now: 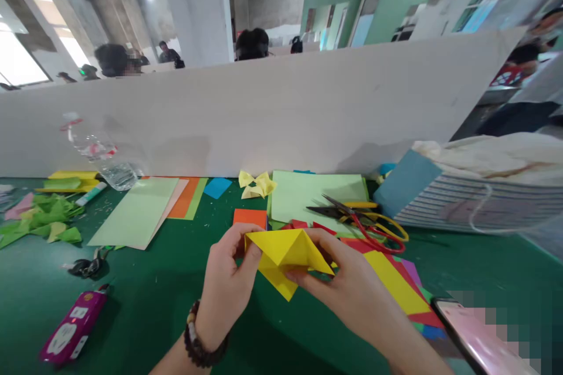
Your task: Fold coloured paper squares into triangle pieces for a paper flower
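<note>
A partly folded sheet of yellow paper (285, 255) is held up between both hands, just above the green table, with pointed flaps at its sides and lower edge. My left hand (231, 275) pinches its left corner between thumb and fingers. On the other side, my right hand (338, 275) grips the right part, thumb below and fingers behind the paper. Just beyond the hands lie an orange paper square (250, 218) and a folded pale yellow paper piece (257, 184).
Red-handled scissors (369, 234) and yellow-handled scissors (391, 225) lie on light green sheets (308, 193). Left are a bottle (105, 155), green scraps (48, 217), keys (90, 265) and a purple device (74, 325). Right are coloured papers (396, 281), a phone (479, 334) and a striped bag (461, 196). A white partition (264, 111) stands behind.
</note>
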Demonstrator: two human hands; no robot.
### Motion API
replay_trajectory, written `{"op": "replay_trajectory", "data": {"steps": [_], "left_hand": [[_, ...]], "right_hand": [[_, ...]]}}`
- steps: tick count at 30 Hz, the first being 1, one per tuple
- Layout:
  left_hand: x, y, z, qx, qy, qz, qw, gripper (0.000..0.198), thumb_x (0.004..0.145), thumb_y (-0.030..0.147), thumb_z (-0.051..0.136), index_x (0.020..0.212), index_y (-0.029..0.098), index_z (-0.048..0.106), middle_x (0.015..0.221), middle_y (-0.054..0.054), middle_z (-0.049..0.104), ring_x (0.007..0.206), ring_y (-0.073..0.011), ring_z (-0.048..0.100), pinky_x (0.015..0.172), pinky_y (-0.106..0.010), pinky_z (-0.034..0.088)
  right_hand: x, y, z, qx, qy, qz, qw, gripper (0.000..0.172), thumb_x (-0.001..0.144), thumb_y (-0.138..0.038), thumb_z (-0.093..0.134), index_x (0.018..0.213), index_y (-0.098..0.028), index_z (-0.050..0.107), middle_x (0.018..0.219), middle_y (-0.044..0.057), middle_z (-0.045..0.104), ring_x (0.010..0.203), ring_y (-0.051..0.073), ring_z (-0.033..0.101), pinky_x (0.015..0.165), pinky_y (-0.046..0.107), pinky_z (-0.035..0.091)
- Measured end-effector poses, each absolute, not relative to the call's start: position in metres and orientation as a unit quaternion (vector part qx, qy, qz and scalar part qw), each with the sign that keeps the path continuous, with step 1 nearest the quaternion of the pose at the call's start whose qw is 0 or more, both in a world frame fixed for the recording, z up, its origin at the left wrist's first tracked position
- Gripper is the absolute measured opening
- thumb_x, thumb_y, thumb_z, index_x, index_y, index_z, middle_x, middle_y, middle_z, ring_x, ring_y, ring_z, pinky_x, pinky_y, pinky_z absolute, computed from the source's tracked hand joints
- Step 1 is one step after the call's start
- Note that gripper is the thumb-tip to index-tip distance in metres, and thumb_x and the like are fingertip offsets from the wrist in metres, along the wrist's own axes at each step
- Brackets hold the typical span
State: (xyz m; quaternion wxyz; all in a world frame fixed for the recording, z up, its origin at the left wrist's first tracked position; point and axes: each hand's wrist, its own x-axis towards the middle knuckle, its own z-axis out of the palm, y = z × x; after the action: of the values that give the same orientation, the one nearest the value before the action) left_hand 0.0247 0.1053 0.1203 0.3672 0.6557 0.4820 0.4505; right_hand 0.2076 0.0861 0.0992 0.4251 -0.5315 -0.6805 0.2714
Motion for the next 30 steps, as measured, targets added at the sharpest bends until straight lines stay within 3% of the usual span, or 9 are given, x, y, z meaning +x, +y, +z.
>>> {"op": "replay_trajectory", "data": {"steps": [5, 9, 14, 21, 30], "left_hand": [[0.023, 0.101, 0.125, 0.642, 0.471, 0.446, 0.409, 0.021, 0.089, 0.031, 0.049, 0.093, 0.018, 0.066, 0.084, -0.004, 0.067, 0.069, -0.0128, 0.058, 0.056, -0.019, 0.043], [0.025, 0.097, 0.123, 0.633, 0.451, 0.45, 0.44, 0.024, 0.088, 0.034, 0.051, 0.09, 0.017, 0.067, 0.075, -0.003, 0.065, 0.06, -0.0104, 0.051, 0.052, -0.017, 0.039], [0.025, 0.093, 0.125, 0.617, 0.434, 0.461, 0.467, 0.025, 0.087, 0.035, 0.054, 0.094, 0.017, 0.07, 0.073, -0.004, 0.066, 0.058, -0.0105, 0.051, 0.05, -0.017, 0.038], [0.026, 0.082, 0.134, 0.62, 0.379, 0.452, 0.517, 0.02, 0.085, 0.028, 0.059, 0.094, 0.019, 0.074, 0.088, -0.006, 0.073, 0.077, -0.0157, 0.066, 0.066, -0.02, 0.051], [0.019, 0.087, 0.131, 0.579, 0.317, 0.478, 0.58, 0.026, 0.089, 0.034, 0.059, 0.108, 0.023, 0.071, 0.109, -0.007, 0.072, 0.1, -0.0201, 0.067, 0.084, -0.026, 0.053]], "right_hand": [[0.21, 0.079, 0.105, -0.494, -0.715, 0.101, 0.484, 0.015, 0.086, -0.027, 0.059, 0.101, -0.027, 0.062, 0.087, 0.0, 0.067, 0.075, 0.015, 0.061, 0.063, 0.024, 0.051], [0.209, 0.076, 0.107, -0.473, -0.719, 0.005, 0.509, 0.023, 0.088, -0.023, 0.057, 0.11, -0.028, 0.059, 0.093, 0.001, 0.066, 0.087, 0.016, 0.061, 0.074, 0.026, 0.051], [0.21, 0.071, 0.105, -0.438, -0.733, -0.034, 0.519, 0.028, 0.087, -0.013, 0.054, 0.111, -0.027, 0.059, 0.098, 0.003, 0.061, 0.092, 0.016, 0.06, 0.076, 0.025, 0.052], [0.21, 0.066, 0.11, -0.357, -0.733, -0.059, 0.575, 0.023, 0.081, -0.004, 0.057, 0.095, -0.022, 0.061, 0.095, 0.004, 0.06, 0.091, 0.015, 0.06, 0.075, 0.026, 0.052], [0.204, 0.069, 0.11, -0.289, -0.736, -0.136, 0.596, 0.033, 0.075, 0.004, 0.054, 0.093, -0.021, 0.066, 0.1, 0.006, 0.064, 0.097, 0.02, 0.062, 0.076, 0.036, 0.055]]}}
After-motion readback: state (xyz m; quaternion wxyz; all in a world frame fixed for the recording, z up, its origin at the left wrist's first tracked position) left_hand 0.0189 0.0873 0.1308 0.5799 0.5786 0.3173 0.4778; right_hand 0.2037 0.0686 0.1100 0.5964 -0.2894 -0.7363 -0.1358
